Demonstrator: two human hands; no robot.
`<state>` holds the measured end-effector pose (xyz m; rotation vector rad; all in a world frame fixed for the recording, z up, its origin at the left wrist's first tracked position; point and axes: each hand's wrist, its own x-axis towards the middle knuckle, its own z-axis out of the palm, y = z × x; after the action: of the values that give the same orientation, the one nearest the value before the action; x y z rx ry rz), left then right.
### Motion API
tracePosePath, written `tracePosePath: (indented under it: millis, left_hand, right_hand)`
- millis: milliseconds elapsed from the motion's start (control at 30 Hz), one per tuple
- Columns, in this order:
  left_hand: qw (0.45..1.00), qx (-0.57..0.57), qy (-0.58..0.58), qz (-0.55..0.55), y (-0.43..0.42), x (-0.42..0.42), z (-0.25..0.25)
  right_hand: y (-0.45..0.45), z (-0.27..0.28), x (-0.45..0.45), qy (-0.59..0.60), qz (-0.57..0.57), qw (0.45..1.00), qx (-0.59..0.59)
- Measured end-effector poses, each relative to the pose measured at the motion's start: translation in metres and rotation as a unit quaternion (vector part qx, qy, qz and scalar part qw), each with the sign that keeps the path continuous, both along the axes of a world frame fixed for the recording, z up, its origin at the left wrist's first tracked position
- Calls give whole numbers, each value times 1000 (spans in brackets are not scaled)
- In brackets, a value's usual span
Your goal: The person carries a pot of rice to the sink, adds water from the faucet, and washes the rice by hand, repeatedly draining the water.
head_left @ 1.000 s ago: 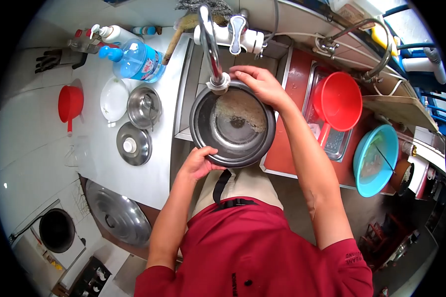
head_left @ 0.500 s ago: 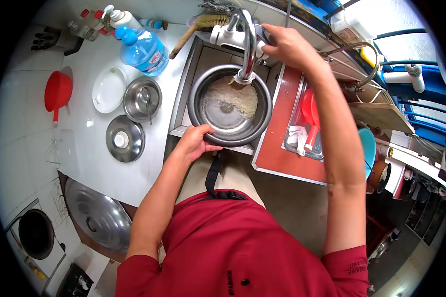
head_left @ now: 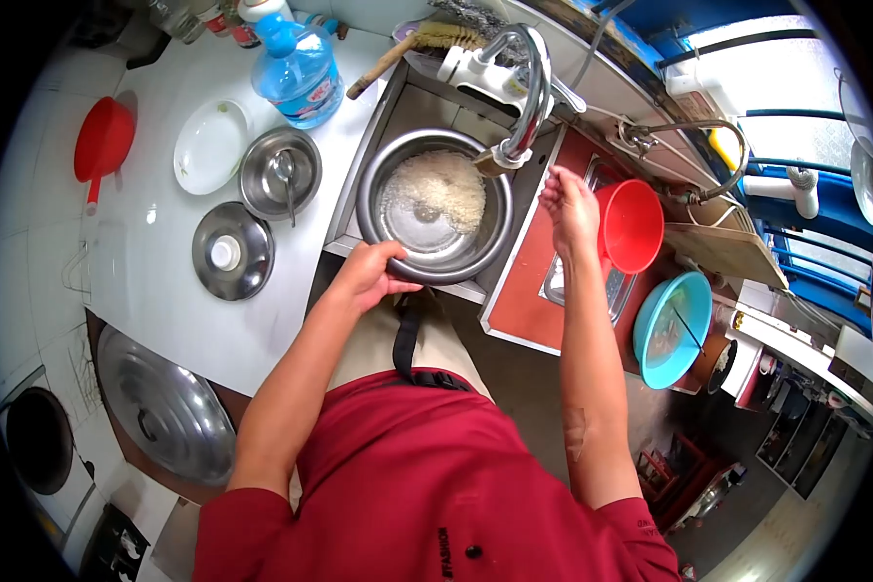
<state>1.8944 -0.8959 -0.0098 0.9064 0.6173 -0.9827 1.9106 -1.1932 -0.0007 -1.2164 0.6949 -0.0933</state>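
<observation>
A dark-rimmed metal pot (head_left: 502, 228) with white rice (head_left: 441, 189) and some water in it sits in the sink (head_left: 403, 107). My left hand (head_left: 369, 274) grips its near-left rim, thumb over the edge and fingers below. The chrome faucet (head_left: 533, 97) hangs over the pot's far-right rim, its lever (head_left: 568, 95) sticking out to the right. My right hand (head_left: 570, 213) is in the air right of the pot, fingers loosely curled together with nothing seen in them. Close to its right is a red plastic scoop (head_left: 630, 228).
On the left counter (head_left: 155, 281) are a metal bowl with a spoon (head_left: 279, 175), a lid (head_left: 233, 252), a white plate (head_left: 210, 145), a blue bottle (head_left: 301, 78) and another red scoop (head_left: 104, 141). A turquoise basin (head_left: 671, 330) stands at the right. A wooden-handled brush (head_left: 383, 73) lies behind the sink.
My right hand has let go of the faucet lever and come down and toward me. The faucet spout has shifted right relative to the pot. My left hand keeps its grip on the rim.
</observation>
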Motion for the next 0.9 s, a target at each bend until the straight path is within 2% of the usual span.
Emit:
tracePosePath:
  millis: [67, 100, 133, 267, 333, 400, 600, 667, 700, 733, 800, 867, 900]
  left_hand:
    - [997, 1, 9, 71, -7, 1, -11]
    - [997, 14, 8, 77, -19, 4, -27]
    - [998, 6, 18, 56, -28, 11, -31]
    - [1000, 30, 2, -4, -19, 5, -21]
    - [999, 28, -2, -33, -9, -2, -17]
    - [999, 23, 7, -24, -7, -6, -21]
    - [999, 29, 17, -22, -8, -11, -26]
    - [999, 18, 26, -9, -9, -10, -25]
    - [1000, 12, 21, -8, -11, -7, -23]
    - [1000, 11, 21, -2, -13, -4, -25]
    - [1000, 4, 26, -7, -18, 2, -30]
    - [999, -17, 27, -8, -25, 6, -30]
    - [999, -20, 29, -6, -29, 8, -26]
  right_hand:
    - [12, -4, -8, 34, -35, 995, 83]
    - [18, -11, -8, 15, -27, 993, 114]
    - [28, -8, -6, 6, -28, 989, 147]
    - [47, 0, 3, -11, -35, 987, 158]
    - [58, -6, 7, 41, -21, 980, 195]
    - [81, -17, 16, 92, -4, 962, 256]
    - [113, -24, 48, 68, 77, 944, 313]
    - [111, -11, 47, 73, 100, 971, 203]
    - [108, -9, 42, 63, 130, 988, 64]
    - [99, -7, 35, 53, 181, 975, -115]
    - [76, 0, 20, 25, 235, 924, -302]
    - [58, 13, 2, 0, 215, 891, -401]
    - [53, 20, -6, -50, 176, 875, -448]
